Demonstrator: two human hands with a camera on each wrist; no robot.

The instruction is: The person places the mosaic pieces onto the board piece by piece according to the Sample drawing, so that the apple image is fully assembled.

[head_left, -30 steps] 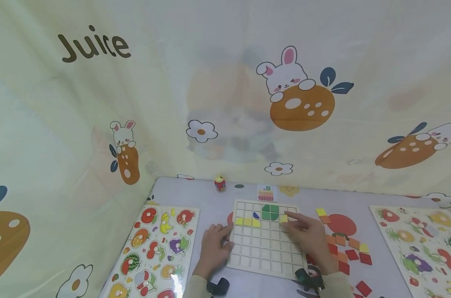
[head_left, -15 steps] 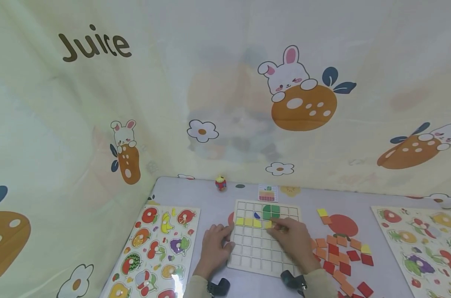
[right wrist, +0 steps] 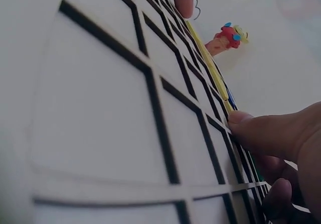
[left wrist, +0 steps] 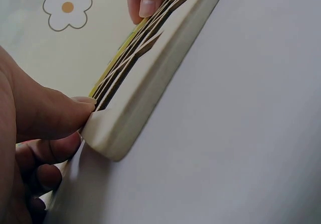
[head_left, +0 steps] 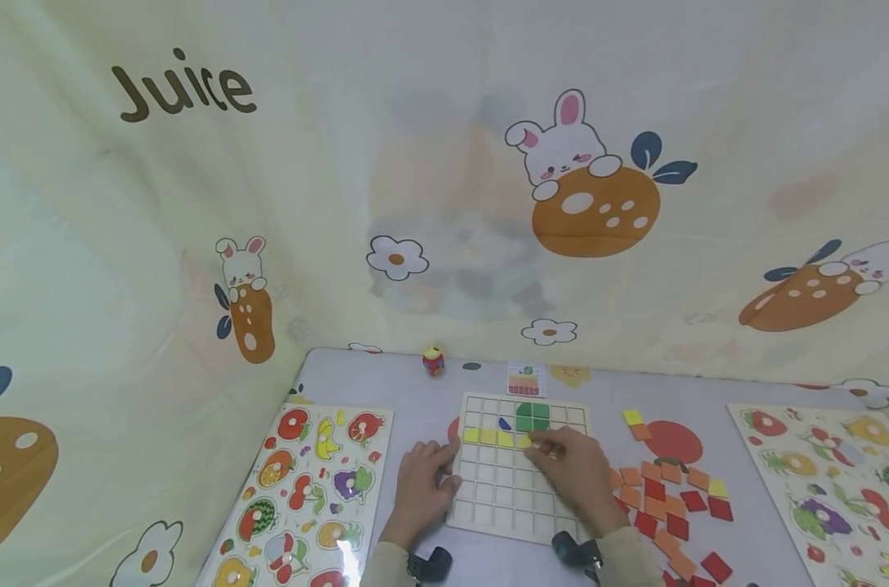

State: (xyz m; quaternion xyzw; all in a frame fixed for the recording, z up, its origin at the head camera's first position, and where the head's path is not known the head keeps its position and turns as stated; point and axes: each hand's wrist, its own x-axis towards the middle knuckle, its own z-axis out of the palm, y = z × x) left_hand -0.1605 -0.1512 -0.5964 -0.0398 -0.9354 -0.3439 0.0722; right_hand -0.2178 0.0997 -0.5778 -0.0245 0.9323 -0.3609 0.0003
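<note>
A wooden grid board lies between both hands. My left hand grips its left edge, thumb on the frame and the other fingers curled beside it. My right hand pinches a yellow tile at the right end of a row of yellow tiles in the board. In the right wrist view its thumb lies at the end of the yellow row; the tile is mostly hidden there. Above the row sit a small blue piece and a green shape made of several tiles.
A pattern card and a small red-and-yellow figurine stand behind the board. Loose orange and red tiles lie to the right. Fruit puzzle boards flank the work, one left and one right.
My right hand has moved left across the board with the yellow tile, to the end of the yellow row. It has barely shifted in the last half second. My left hand stays put.
</note>
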